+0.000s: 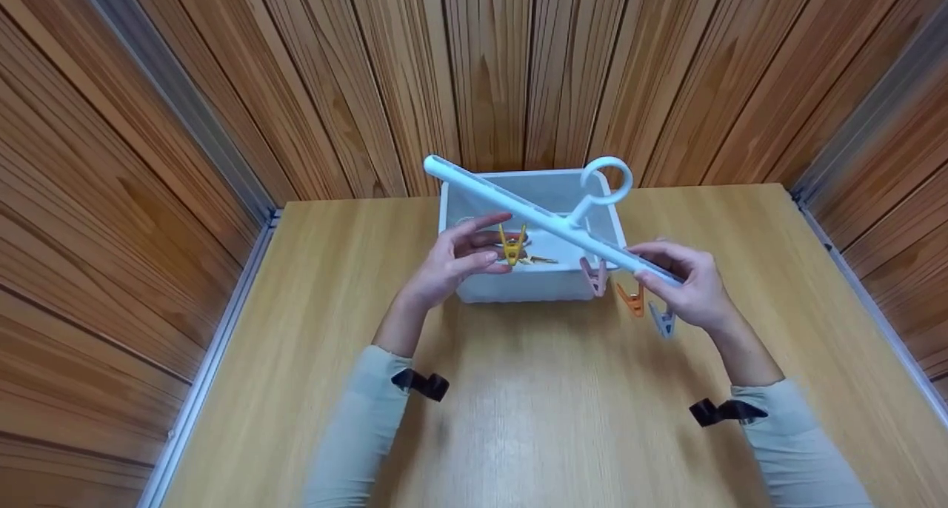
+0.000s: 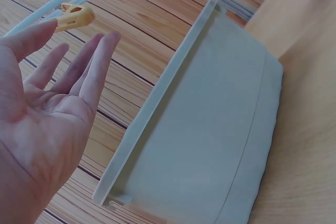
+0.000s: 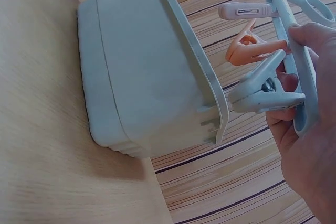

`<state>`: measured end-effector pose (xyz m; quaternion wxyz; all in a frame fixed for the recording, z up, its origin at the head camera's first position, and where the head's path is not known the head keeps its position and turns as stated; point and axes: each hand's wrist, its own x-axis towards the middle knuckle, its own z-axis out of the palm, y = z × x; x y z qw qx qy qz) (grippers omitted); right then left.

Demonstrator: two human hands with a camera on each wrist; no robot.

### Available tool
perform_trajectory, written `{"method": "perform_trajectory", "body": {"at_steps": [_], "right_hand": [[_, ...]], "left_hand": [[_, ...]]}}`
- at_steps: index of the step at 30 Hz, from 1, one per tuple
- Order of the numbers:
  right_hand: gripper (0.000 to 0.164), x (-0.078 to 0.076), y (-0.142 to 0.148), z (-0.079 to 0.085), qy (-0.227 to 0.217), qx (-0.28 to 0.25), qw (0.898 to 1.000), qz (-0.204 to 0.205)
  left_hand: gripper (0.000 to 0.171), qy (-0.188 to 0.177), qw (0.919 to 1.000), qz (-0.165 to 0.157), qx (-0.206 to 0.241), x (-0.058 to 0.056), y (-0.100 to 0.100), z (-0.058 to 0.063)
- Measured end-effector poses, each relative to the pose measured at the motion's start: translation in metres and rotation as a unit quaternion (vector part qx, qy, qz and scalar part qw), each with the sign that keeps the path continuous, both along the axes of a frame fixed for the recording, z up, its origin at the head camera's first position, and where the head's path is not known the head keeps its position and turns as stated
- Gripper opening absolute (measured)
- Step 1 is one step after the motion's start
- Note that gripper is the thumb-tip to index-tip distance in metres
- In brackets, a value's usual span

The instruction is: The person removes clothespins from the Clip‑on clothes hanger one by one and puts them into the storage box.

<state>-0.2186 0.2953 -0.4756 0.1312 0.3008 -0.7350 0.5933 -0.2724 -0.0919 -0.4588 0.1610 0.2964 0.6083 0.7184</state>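
Observation:
A light-blue plastic clothes hanger (image 1: 511, 203) is held up at a slant, its hook at the upper right. My right hand (image 1: 689, 286) grips its lower right end, thumb in front. From the bar hang a pink clothespin (image 1: 592, 275), an orange clothespin (image 3: 249, 48) and a grey-blue clothespin (image 3: 265, 87), the last one closest to the right hand. Farther left along it is a yellow clothespin (image 1: 512, 250). Around that one my left hand (image 1: 452, 260) stands with fingers spread and extended; in the left wrist view the thumb tip overlaps the clothespin's end.
Behind and below the hanger, a whitish plastic bin (image 1: 529, 286) stands on the wooden table (image 1: 533, 397). A few small yellowish items (image 1: 539, 260) lie inside it. Wood-panelled walls (image 1: 489, 71) rise at the back and both sides.

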Motion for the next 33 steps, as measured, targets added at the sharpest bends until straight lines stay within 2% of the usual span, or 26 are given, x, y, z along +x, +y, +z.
{"method": "perform_trajectory", "body": {"at_steps": [6,10,20,25,33], "right_hand": [[0.036,0.0,-0.002,-0.002,-0.002,-0.002,1.0,0.0],[0.035,0.0,-0.004,-0.003,-0.006,-0.005,1.0,-0.001],[0.035,0.0,-0.006,-0.003,-0.007,0.001,1.0,-0.002],[0.034,0.0,-0.007,-0.003,-0.005,0.005,1.0,-0.003],[0.036,0.0,-0.006,-0.004,-0.01,0.0,1.0,0.012]], "left_hand": [[0.071,0.012,0.9988,-0.044,0.015,0.001,0.005,0.0],[0.063,0.002,0.9979,-0.063,0.016,0.003,0.007,0.001],[0.057,-0.034,0.9973,-0.056,0.035,0.006,0.01,0.008],[0.053,-0.038,0.998,-0.044,0.027,0.007,0.009,0.011],[0.052,-0.039,0.9982,-0.041,0.021,0.006,0.008,0.012]]}}
